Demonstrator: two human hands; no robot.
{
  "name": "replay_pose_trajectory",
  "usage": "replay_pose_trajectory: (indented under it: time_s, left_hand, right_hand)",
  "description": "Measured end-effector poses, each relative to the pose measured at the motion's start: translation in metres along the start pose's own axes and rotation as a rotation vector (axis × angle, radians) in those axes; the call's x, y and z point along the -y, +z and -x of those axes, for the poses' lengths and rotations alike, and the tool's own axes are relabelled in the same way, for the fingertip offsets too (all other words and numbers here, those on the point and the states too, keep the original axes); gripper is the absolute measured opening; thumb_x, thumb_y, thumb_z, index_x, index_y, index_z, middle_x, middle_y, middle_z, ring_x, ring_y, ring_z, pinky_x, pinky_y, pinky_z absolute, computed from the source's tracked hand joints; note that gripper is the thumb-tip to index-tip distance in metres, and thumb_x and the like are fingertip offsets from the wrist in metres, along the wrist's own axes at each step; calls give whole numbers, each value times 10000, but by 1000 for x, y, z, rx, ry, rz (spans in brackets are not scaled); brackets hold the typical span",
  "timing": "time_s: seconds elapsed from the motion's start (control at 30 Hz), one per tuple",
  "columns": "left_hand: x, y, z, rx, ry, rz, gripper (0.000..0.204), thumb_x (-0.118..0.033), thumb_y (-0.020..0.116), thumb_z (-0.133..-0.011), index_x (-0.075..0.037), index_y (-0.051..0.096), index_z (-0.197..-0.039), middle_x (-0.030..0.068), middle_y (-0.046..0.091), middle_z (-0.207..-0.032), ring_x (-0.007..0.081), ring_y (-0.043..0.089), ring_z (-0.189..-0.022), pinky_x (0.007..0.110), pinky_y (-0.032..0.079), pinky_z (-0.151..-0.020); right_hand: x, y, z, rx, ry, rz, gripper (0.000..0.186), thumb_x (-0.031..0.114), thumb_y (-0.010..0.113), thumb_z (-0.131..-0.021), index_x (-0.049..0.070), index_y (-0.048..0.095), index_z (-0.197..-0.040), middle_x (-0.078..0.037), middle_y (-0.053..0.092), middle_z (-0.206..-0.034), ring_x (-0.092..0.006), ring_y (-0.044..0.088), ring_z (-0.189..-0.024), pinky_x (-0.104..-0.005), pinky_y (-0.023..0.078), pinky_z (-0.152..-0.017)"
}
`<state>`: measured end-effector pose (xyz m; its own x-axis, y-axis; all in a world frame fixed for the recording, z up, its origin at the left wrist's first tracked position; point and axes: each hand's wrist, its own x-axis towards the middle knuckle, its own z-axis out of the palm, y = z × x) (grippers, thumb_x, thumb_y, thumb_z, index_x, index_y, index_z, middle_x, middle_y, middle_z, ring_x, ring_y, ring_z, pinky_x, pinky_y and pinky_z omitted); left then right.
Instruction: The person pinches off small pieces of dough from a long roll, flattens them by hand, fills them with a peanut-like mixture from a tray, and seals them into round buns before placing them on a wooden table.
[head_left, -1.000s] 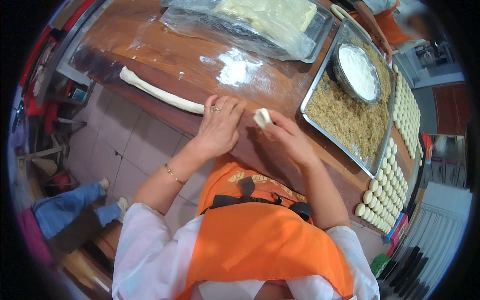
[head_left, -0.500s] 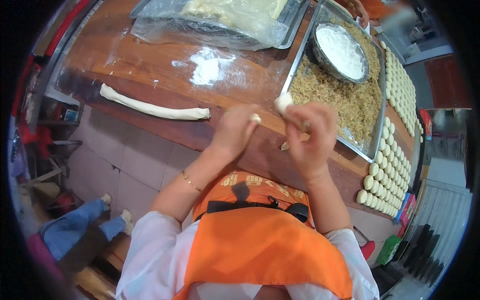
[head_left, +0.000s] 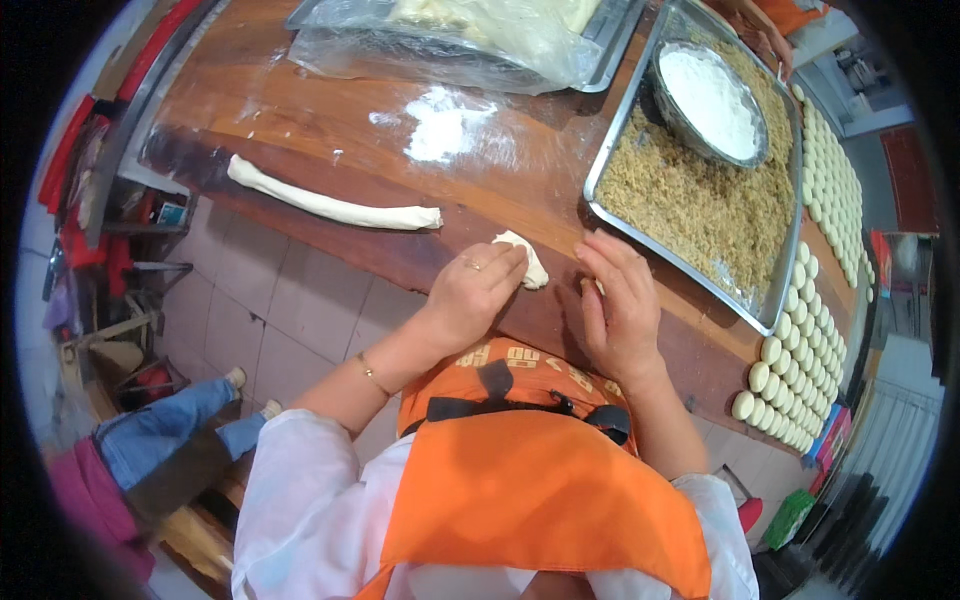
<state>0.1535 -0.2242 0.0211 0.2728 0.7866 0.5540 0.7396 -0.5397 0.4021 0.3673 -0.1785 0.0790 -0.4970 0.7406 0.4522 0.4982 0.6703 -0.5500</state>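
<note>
My left hand [head_left: 478, 288] lies with its fingers stretched out and flat at the edge of a flattened piece of white dough [head_left: 524, 262] on the wooden table. To its right, my right hand [head_left: 622, 308] is held over the table's near edge, thumb and fingers bent round a small pale bit that looks like dough; most of it is hidden by the fingers. A long white dough roll [head_left: 335, 207] rests on the table to the left of my hands, apart from both.
A metal tray [head_left: 690, 272] of brown crumbly filling [head_left: 660, 180] holds a bowl of white flour [head_left: 708, 100]. Rows of round dough pieces [head_left: 790, 370] line the right. Flour [head_left: 445, 125] dusts the table [head_left: 330, 125]; plastic-covered dough [head_left: 450, 45] lies behind. Another person's hand [head_left: 770, 45] shows top right.
Dough that was up in my hands now lies on the table by my left fingers. My left hand has turned palm down, and my right hand has lowered. The view has shifted slightly.
</note>
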Motion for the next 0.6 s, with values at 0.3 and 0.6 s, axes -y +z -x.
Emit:
replay_pose_trajectory:
  time_s: [0.3,0.6]
  left_hand:
    - [91,-86,28,-172,-401,-163,353,97,534,-834,-21,654,-1144,157,621,-1260,322,557,-1240,415,425,-1065]
    - [310,-188,127,-481,-939,-486,439,-251,521,-992,-11,533,-1360,251,557,-1321,405,495,-1269,460,370,-1088]
  right_hand:
    - [17,36,-30,162,-131,-131,325,-67,662,-755,47,652,-1059,-113,647,-922,-320,611,-867,-415,488,-760]
    - [59,117,-84,323,-291,-72,495,65,709,-776,33,573,-1252,-128,581,-1124,-309,576,-1017,-425,471,-864]
